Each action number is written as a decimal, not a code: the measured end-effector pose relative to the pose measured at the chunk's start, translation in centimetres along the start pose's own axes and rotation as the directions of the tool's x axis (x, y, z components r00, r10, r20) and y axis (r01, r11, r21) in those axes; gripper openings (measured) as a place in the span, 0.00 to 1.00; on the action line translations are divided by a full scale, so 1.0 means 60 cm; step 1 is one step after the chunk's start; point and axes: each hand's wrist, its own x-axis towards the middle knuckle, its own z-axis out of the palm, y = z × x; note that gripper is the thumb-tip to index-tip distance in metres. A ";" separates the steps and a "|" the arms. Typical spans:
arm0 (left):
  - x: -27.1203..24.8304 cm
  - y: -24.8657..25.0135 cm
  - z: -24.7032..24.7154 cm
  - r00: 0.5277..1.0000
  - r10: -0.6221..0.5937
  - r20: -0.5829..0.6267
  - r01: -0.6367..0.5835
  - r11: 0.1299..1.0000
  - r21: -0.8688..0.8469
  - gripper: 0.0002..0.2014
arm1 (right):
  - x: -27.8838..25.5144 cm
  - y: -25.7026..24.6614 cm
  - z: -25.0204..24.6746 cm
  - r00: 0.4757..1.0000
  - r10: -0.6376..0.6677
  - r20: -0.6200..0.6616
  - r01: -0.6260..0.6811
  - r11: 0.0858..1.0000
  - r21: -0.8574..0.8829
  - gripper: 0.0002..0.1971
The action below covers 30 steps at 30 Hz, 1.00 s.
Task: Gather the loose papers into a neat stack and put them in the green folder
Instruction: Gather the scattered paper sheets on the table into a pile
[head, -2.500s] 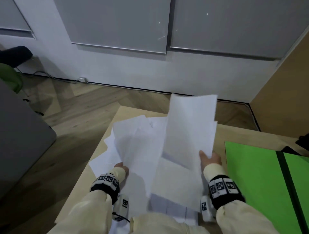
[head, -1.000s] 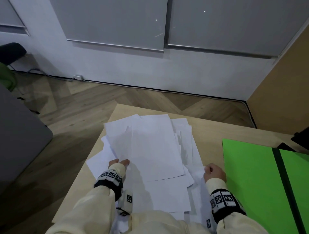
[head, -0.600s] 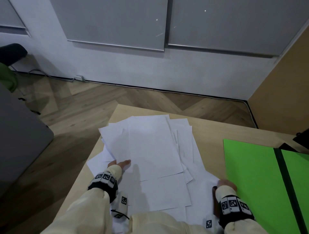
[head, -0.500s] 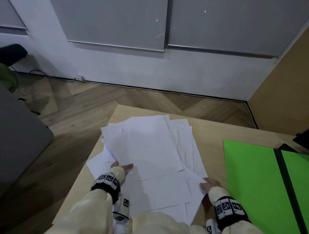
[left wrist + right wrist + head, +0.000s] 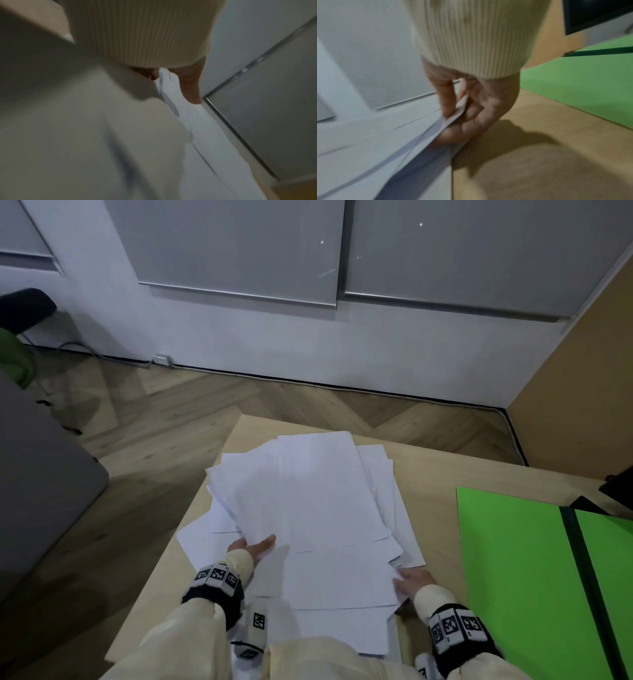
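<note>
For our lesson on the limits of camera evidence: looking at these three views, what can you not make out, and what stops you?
- Left hand fingers: head view, under the papers; left wrist view, blurred, mostly behind the sleeve.
- Green folder: head view, cut off by the right and bottom edges.
- Number of sheets: overlapping, uncountable.
- Any print on the papers: too dim.
- Right hand fingertips: right wrist view, motion-blurred.

The papers (image 5: 318,508) hide most fingers of both hands.
</note>
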 end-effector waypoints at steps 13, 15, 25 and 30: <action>-0.016 0.003 0.020 0.995 -0.078 -0.068 0.102 0.866 0.490 0.35 | 0.054 -0.002 0.014 0.992 0.039 -0.121 -0.010 0.974 0.225 0.06; -0.014 0.009 0.021 0.988 -0.148 -0.044 0.150 0.850 0.505 0.30 | 0.079 0.003 0.021 0.995 0.030 -0.090 -0.009 0.973 0.232 0.12; 0.001 -0.006 0.024 0.993 -0.115 -0.027 0.118 0.971 0.207 0.32 | 0.036 -0.047 0.064 0.970 -0.217 0.108 0.234 0.957 -0.174 0.29; -0.008 -0.009 0.016 0.998 -0.057 -0.006 0.058 0.987 0.152 0.32 | 0.045 -0.061 0.050 0.964 -0.193 0.182 0.241 0.924 -0.297 0.28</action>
